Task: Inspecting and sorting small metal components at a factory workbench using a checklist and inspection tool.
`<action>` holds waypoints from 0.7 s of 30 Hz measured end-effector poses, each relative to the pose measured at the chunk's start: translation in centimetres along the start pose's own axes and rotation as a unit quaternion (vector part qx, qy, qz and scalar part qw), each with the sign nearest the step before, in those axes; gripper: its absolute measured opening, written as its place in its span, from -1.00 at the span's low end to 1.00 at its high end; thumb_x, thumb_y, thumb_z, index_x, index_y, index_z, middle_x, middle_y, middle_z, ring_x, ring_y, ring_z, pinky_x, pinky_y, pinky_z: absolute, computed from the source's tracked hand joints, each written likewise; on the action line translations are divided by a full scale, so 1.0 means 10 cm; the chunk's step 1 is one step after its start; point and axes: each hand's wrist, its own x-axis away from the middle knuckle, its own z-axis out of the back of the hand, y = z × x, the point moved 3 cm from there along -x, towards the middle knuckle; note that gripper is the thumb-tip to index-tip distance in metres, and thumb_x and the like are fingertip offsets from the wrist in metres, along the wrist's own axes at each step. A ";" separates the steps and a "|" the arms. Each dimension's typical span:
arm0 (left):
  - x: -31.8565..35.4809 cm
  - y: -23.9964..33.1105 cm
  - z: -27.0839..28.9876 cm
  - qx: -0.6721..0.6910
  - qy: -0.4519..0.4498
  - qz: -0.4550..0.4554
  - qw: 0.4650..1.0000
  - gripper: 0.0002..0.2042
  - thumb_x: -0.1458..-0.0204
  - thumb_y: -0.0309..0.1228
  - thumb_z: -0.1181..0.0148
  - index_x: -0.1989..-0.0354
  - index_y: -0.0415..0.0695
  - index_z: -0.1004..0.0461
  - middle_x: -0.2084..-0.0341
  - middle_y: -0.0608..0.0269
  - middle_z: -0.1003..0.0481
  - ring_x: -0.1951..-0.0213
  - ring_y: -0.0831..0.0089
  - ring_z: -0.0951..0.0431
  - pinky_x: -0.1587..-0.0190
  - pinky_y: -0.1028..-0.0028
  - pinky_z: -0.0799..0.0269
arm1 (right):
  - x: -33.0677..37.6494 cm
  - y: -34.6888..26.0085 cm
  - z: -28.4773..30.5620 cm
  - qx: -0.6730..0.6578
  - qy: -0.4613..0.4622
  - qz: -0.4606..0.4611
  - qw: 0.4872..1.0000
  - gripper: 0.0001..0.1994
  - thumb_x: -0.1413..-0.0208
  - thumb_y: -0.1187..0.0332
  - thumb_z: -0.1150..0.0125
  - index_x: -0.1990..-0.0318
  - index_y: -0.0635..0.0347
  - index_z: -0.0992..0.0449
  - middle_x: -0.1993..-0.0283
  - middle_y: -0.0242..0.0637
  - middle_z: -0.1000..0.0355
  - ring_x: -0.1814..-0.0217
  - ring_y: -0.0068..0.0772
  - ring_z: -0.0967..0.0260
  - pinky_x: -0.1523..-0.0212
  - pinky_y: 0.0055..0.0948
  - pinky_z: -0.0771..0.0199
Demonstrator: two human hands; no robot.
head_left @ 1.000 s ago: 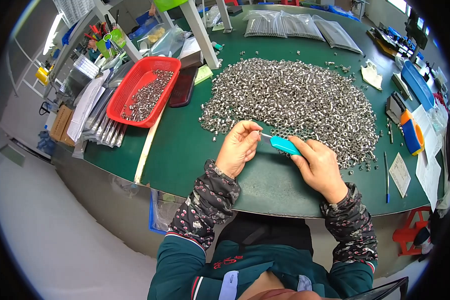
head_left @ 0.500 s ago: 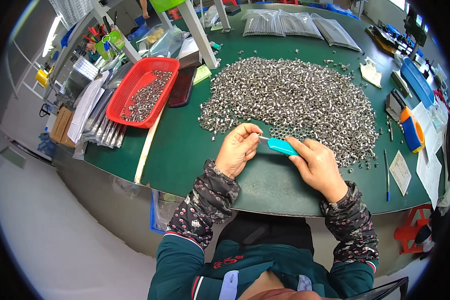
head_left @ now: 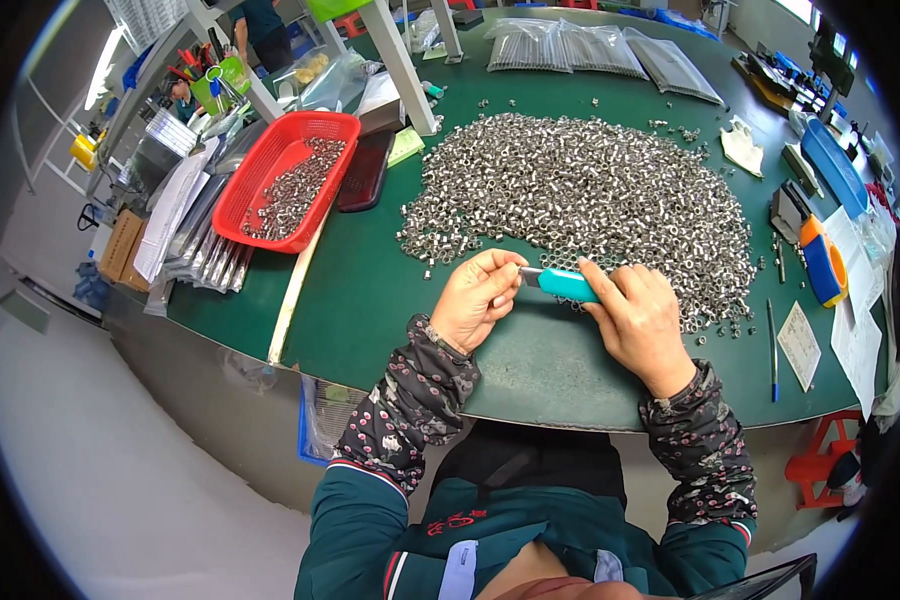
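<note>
Working a teal tool at the heap's near edge

The right hand (head_left: pixel 638 322) gripped the teal-handled tool (head_left: pixel 568 285); left hand (head_left: pixel 482 297) fingers pinched at its tip. At 12 o'clock a large heap of metal parts (head_left: pixel 580 195) remained; the red basket (head_left: pixel 322 127) at 10 o'clock held few.

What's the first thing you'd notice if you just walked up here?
The huge heap of small shiny metal pieces spread across the green table. In front of it, the right hand holds a teal-handled tool toward the left hand. A red basket with more pieces sits far left.
</note>
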 end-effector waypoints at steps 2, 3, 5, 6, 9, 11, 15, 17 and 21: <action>-0.01 0.01 0.01 0.010 0.010 -0.004 1.000 -0.89 0.02 -0.45 0.04 0.34 -0.22 -0.30 0.59 0.38 -0.28 0.70 0.76 -0.12 0.75 0.79 0.04 | -0.01 0.01 0.03 0.003 0.011 -0.001 1.000 -0.58 0.30 0.37 -0.16 0.15 0.14 -0.34 0.60 -0.36 -0.13 0.55 -0.39 -0.12 0.53 -0.45 -0.09; -0.01 0.01 0.03 0.019 0.023 -0.001 1.000 -0.88 0.01 -0.43 0.05 0.35 -0.22 -0.30 0.58 0.37 -0.28 0.70 0.76 -0.13 0.76 0.79 0.05 | -0.01 0.01 0.04 0.016 0.014 -0.019 1.000 -0.59 0.30 0.37 -0.15 0.15 0.15 -0.34 0.60 -0.37 -0.13 0.55 -0.40 -0.12 0.53 -0.45 -0.09; -0.01 0.03 0.05 0.040 0.034 -0.013 0.999 -0.87 0.00 -0.41 0.06 0.35 -0.21 -0.30 0.57 0.36 -0.27 0.69 0.75 -0.13 0.77 0.79 0.05 | 0.00 -0.03 0.06 -0.006 0.018 0.005 1.000 -0.61 0.29 0.37 -0.14 0.17 0.15 -0.35 0.60 -0.37 -0.14 0.55 -0.40 -0.12 0.53 -0.46 -0.08; -0.02 0.04 0.07 0.057 0.046 -0.013 0.997 -0.86 -0.01 -0.39 0.07 0.36 -0.21 -0.29 0.56 0.35 -0.27 0.69 0.75 -0.13 0.78 0.78 0.05 | 0.00 -0.05 0.06 -0.006 0.003 -0.002 1.000 -0.63 0.29 0.38 -0.13 0.19 0.16 -0.35 0.60 -0.37 -0.14 0.56 -0.40 -0.12 0.54 -0.46 -0.08; -0.02 0.06 0.11 0.078 0.055 -0.018 0.995 -0.83 -0.03 -0.33 0.12 0.39 -0.19 -0.28 0.57 0.36 -0.23 0.69 0.73 -0.10 0.78 0.77 0.05 | 0.01 -0.14 0.04 0.009 -0.019 0.066 0.998 -0.70 0.30 0.39 -0.12 0.29 0.17 -0.37 0.61 -0.39 -0.13 0.56 -0.42 -0.12 0.54 -0.47 -0.08; -0.02 0.07 0.12 0.089 0.060 -0.016 0.994 -0.81 -0.04 -0.31 0.15 0.40 -0.18 -0.27 0.57 0.37 -0.21 0.69 0.73 -0.08 0.78 0.77 0.06 | 0.02 -0.20 0.00 0.045 -0.084 0.115 0.989 -0.72 0.33 0.39 -0.14 0.34 0.16 -0.37 0.63 -0.40 -0.12 0.57 -0.44 -0.12 0.56 -0.49 -0.09; -0.02 0.07 0.11 0.095 0.061 -0.010 0.994 -0.79 -0.05 -0.26 0.17 0.42 -0.16 -0.25 0.58 0.37 -0.19 0.69 0.72 -0.07 0.79 0.76 0.07 | 0.02 -0.15 0.08 -0.012 -0.038 0.044 0.998 -0.69 0.35 0.38 -0.17 0.32 0.15 -0.37 0.63 -0.40 -0.12 0.58 -0.45 -0.13 0.57 -0.49 -0.09; -0.01 0.07 0.11 0.094 0.065 -0.009 0.993 -0.79 -0.05 -0.26 0.17 0.42 -0.16 -0.25 0.58 0.37 -0.19 0.69 0.72 -0.07 0.79 0.76 0.07 | 0.02 -0.16 0.08 -0.024 -0.037 0.065 0.997 -0.69 0.35 0.38 -0.18 0.32 0.15 -0.37 0.63 -0.40 -0.11 0.58 -0.45 -0.13 0.57 -0.49 -0.10; -0.02 0.07 0.11 0.097 0.067 -0.006 0.993 -0.79 -0.05 -0.26 0.17 0.42 -0.16 -0.25 0.58 0.37 -0.20 0.70 0.72 -0.07 0.79 0.76 0.07 | 0.03 -0.18 0.04 -0.041 -0.049 0.072 0.995 -0.69 0.34 0.38 -0.18 0.31 0.15 -0.38 0.63 -0.40 -0.11 0.59 -0.45 -0.12 0.58 -0.48 -0.10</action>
